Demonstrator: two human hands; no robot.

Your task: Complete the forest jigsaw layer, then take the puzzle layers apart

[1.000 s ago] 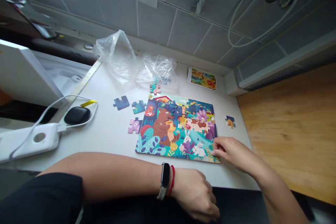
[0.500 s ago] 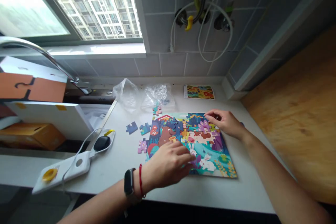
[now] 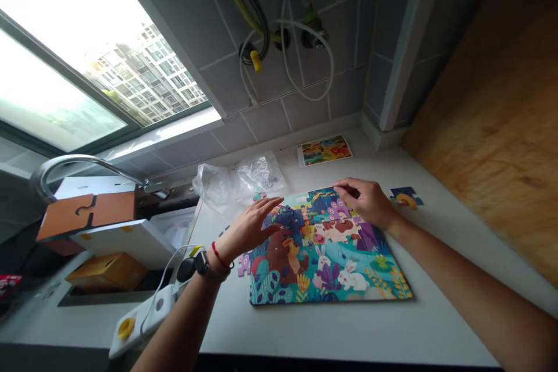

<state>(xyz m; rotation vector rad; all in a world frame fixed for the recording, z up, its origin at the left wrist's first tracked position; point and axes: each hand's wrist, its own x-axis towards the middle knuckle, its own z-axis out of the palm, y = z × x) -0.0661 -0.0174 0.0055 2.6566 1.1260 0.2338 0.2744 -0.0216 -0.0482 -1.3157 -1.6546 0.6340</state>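
A white counter (image 3: 349,331) is covered in part by the jigsaw puzzle (image 3: 325,253), laid flat; it is judged light and stiff but easily parted at its joins, so it is best held by opposite edges. Crumpled clear plastic (image 3: 261,173) is left behind the puzzle's far left corner. The left hand (image 3: 248,228) is held with fingers spread over the puzzle's left part; whether contact is made cannot be told. The right hand (image 3: 368,202) is set at the puzzle's far right corner, thumb and fingers drawn together; whether anything is pinched cannot be seen. A picture card (image 3: 326,151) is placed behind the puzzle. A dark blue loose piece (image 3: 406,196) is seen right of it, probably best gripped by its sides, its tabs being easily bent
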